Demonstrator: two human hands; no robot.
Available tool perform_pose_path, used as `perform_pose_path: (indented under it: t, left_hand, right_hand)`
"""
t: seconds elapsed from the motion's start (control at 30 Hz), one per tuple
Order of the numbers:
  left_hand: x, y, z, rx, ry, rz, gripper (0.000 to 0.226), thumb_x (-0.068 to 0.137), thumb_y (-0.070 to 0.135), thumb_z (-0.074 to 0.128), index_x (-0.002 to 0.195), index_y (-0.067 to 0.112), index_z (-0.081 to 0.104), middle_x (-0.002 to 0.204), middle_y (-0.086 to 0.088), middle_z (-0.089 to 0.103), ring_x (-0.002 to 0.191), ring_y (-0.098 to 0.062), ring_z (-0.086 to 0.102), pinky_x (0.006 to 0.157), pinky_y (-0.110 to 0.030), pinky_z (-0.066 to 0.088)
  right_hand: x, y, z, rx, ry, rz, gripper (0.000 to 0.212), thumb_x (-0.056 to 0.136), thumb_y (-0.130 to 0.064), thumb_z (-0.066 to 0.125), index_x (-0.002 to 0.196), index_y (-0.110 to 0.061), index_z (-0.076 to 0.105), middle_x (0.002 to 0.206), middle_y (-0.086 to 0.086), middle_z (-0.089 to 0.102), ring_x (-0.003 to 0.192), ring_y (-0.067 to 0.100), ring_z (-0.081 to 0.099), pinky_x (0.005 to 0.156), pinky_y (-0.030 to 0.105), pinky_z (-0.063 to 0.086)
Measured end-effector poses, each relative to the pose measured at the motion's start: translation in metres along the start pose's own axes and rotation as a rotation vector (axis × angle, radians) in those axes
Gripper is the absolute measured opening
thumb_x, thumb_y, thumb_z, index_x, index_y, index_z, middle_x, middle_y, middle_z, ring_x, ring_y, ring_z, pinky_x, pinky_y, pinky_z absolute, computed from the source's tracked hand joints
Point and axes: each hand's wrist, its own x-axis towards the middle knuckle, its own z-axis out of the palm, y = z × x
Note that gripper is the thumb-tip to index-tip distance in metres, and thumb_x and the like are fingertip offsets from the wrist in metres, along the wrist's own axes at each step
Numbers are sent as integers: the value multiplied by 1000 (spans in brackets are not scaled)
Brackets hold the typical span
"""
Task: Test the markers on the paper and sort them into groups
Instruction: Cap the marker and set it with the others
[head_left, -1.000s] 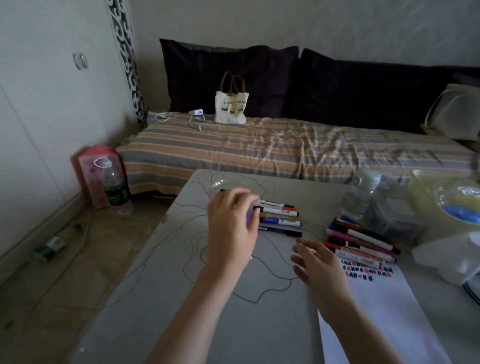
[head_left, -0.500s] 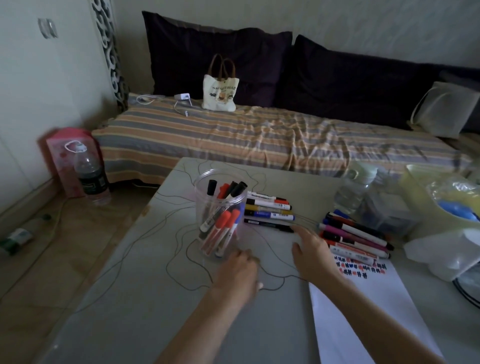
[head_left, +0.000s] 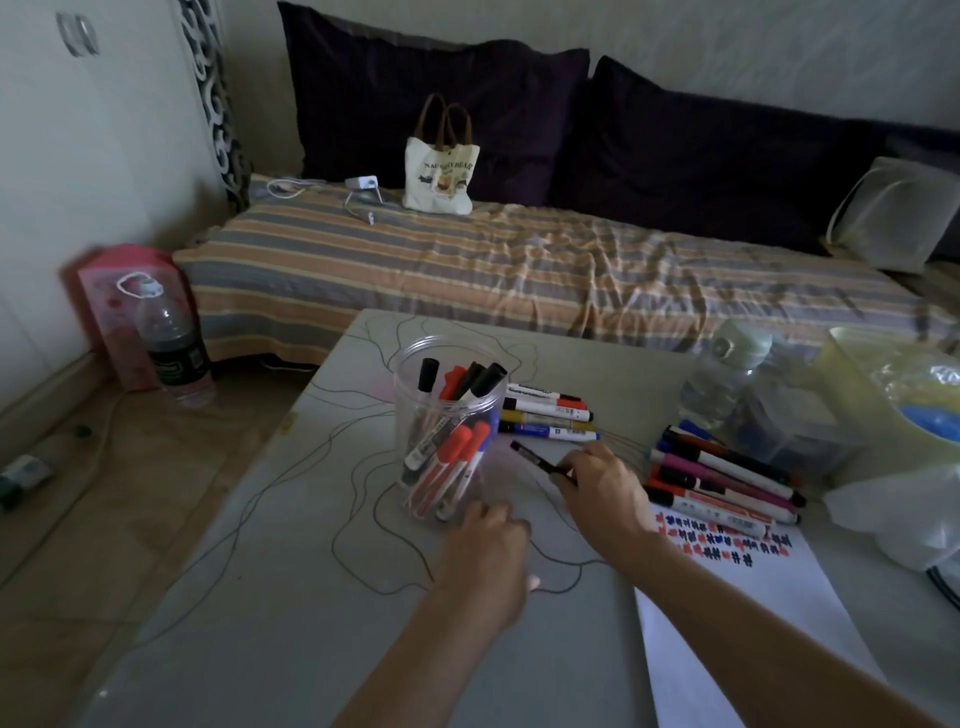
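Observation:
A clear plastic jar (head_left: 450, 410) stands mid-table with several red, black and blue markers upright in it. Behind it lies a small row of markers (head_left: 548, 415). A bigger group of markers (head_left: 727, 480) lies to the right, above the white paper (head_left: 748, 613) that carries red and blue test marks. My right hand (head_left: 602, 488) pinches a thin black marker (head_left: 535, 458) between the jar and the right group. My left hand (head_left: 491, 556) rests on the table just in front of the jar, fingers loosely curled, holding nothing.
A plastic water bottle (head_left: 727, 379), a clear box (head_left: 795, 426), a yellow-green tub (head_left: 904, 395) and a white plastic bag (head_left: 893, 509) crowd the table's right side. Beyond the table's far edge is a striped bed (head_left: 519, 270). A bottle (head_left: 174, 348) stands on the floor at left.
My left hand has drawn back from the jar to the table in front of it. My right hand reached forward and picked the black marker off the near end of the small row.

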Motion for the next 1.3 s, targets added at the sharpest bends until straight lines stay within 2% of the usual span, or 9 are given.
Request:
perform_pose_path:
  t: [0.13, 0.2, 0.27, 0.37, 0.5, 0.8, 0.93, 1.13, 1.3]
  left_hand:
    - [1, 3, -1, -24, -36, 1, 52, 92, 45, 56, 136, 19, 46, 140, -3, 43, 132, -23, 36, 112, -36, 30]
    - [3, 10, -3, -231, 4, -14, 47, 92, 46, 55, 133, 22, 51, 135, 0, 51, 126, -18, 46, 106, -29, 35]
    - [2, 23, -7, -569, 24, -57, 39, 92, 41, 59, 126, 21, 57, 125, 3, 60, 115, -12, 57, 96, -22, 42]
    - [-1, 52, -14, -1071, -70, -98, 15, 94, 28, 60, 106, 19, 63, 104, -4, 71, 90, -17, 69, 84, -30, 55]
    - [-8, 84, -20, -1298, -90, -89, 10, 95, 16, 58, 94, 13, 68, 90, -8, 73, 71, -9, 67, 69, -20, 55]
    - [-10, 123, -17, -929, -117, 192, 14, 97, 26, 55, 103, 30, 67, 75, 13, 63, 66, -4, 57, 63, -19, 48]
    - [-1, 124, -19, -879, -261, 225, 21, 99, 27, 51, 90, 18, 67, 67, 9, 57, 61, -8, 51, 60, -23, 43]
    - [12, 79, -28, -1034, -29, -96, 20, 98, 18, 53, 88, 13, 70, 69, 0, 62, 62, -11, 57, 65, -27, 50]
    - [23, 81, -1, -564, 20, 68, 10, 90, 22, 65, 95, 28, 71, 88, 14, 69, 82, -2, 63, 71, -19, 47]
  right_hand:
    - [-22, 5, -56, 376, 84, 187, 10, 92, -26, 64, 89, -17, 65, 71, -6, 69, 54, 4, 61, 51, 22, 51]
    - [-47, 13, -76, 561, 57, 333, 16, 89, -24, 64, 76, -17, 69, 64, -2, 71, 54, 9, 64, 55, 30, 56]
    - [-77, 22, -88, 819, 3, 488, 18, 91, -19, 64, 77, -14, 72, 70, 5, 74, 65, 23, 66, 59, 36, 53]
    - [-117, 30, -100, 1190, -77, 654, 11, 94, -14, 61, 97, -4, 66, 83, 13, 75, 68, 18, 60, 58, 26, 45]
    - [-138, 44, -116, 1370, -59, 688, 12, 93, -11, 62, 100, -3, 67, 86, 15, 74, 67, 16, 57, 59, 26, 43]
    - [-150, 81, -119, 1462, -88, 573, 22, 84, -22, 68, 88, 0, 69, 72, 14, 64, 62, 17, 57, 55, 24, 47]
    - [-152, 96, -120, 1335, -70, 403, 29, 78, -23, 69, 82, 6, 67, 72, 17, 66, 59, 17, 56, 57, 24, 48]
    - [-148, 151, -130, 1342, 300, 514, 20, 93, -10, 60, 76, 1, 59, 60, 7, 58, 56, 16, 50, 50, 20, 45]
    - [-141, 154, -104, 1197, 64, 524, 17, 97, -15, 56, 100, -4, 68, 85, 14, 75, 76, 26, 71, 61, 29, 56]
